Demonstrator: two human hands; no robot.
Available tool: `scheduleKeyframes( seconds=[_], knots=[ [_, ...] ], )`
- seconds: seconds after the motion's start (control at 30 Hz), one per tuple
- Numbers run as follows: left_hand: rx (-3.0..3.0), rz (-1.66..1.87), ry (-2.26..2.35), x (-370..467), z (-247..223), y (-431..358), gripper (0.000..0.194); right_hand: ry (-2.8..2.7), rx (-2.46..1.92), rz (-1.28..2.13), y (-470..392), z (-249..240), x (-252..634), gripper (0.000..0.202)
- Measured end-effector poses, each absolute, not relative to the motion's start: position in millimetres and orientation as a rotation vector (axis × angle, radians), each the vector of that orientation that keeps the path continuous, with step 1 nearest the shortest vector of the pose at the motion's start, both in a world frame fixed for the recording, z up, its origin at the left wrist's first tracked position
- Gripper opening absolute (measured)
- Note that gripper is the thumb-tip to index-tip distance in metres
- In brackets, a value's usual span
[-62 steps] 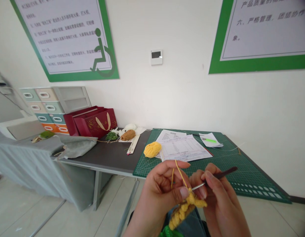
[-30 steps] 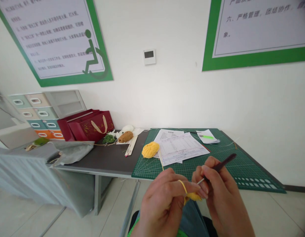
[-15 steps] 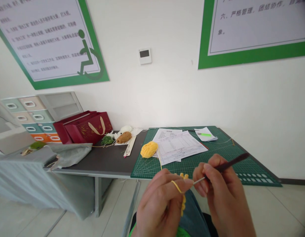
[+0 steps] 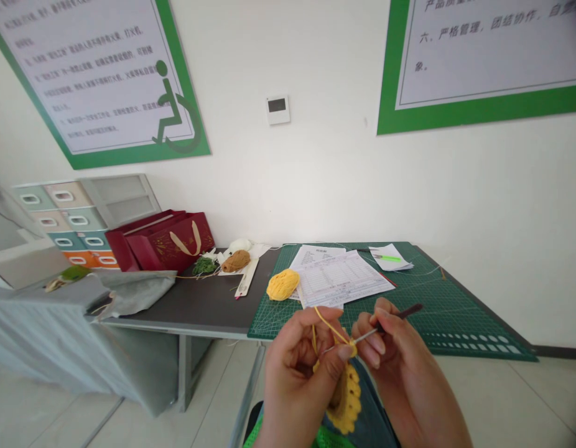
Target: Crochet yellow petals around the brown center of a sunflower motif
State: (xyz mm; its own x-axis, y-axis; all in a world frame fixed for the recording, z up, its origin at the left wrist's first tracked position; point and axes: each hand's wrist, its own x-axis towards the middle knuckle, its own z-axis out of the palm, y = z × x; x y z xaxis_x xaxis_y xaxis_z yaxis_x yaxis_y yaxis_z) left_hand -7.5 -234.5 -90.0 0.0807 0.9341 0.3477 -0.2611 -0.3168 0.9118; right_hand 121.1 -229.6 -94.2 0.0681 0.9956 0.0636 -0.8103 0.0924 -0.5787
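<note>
Between thumb and fingers, my left hand pinches a yellow crocheted piece with a scalloped edge, which hangs below the thumb. A strand of yellow yarn runs over the raised index finger down to the stitch. My right hand grips the dark handle of a crochet hook, its thin metal shaft pointing left with the tip at the yellow stitch. On the green cutting mat beyond the hands sits a yellow yarn ball.
Printed papers and a green pen lie on the cutting mat. Further left are a brown yarn ball, green yarn, a maroon bag, a grey cloth and small drawers.
My left hand has turned, showing the thumb and more of the crocheted piece. The right hand and hook have shifted left, and the hook tip now meets the stitch. The view has moved slightly.
</note>
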Motion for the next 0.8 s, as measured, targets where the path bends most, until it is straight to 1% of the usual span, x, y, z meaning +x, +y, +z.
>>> scheduleKeyframes(
  seconds=[0.23,0.3,0.37,0.47,0.53,0.63,0.73,0.8],
  knots=[
    [1.096,1.422,0.735,-5,-73,-235,0.043,-0.548,-0.414,1.541,-226,-105,125,0.029],
    [1.075,1.386,0.735,-6,-70,-235,0.045,-0.546,-0.409,1.549,-226,-107,125,0.029],
    [1.057,1.348,0.713,-7,-68,-235,0.043,-0.547,-0.400,1.539,-227,-107,124,0.028],
    [1.014,1.318,0.659,-8,-67,-236,0.041,-0.534,-0.422,1.482,-228,-105,121,0.024],
    [1.010,1.323,0.668,-9,-69,-235,0.043,-0.567,-0.458,1.428,-230,-104,120,0.024],
    [1.013,1.338,0.646,-10,-74,-234,0.054,-0.706,-0.508,1.306,-232,-106,119,0.024],
    [1.012,1.325,0.535,-11,-80,-232,0.067,-0.859,-0.543,1.141,-234,-111,120,0.018],
    [1.019,1.326,0.498,-12,-83,-231,0.072,-0.959,-0.537,1.072,-235,-114,121,0.012]
  ],
)
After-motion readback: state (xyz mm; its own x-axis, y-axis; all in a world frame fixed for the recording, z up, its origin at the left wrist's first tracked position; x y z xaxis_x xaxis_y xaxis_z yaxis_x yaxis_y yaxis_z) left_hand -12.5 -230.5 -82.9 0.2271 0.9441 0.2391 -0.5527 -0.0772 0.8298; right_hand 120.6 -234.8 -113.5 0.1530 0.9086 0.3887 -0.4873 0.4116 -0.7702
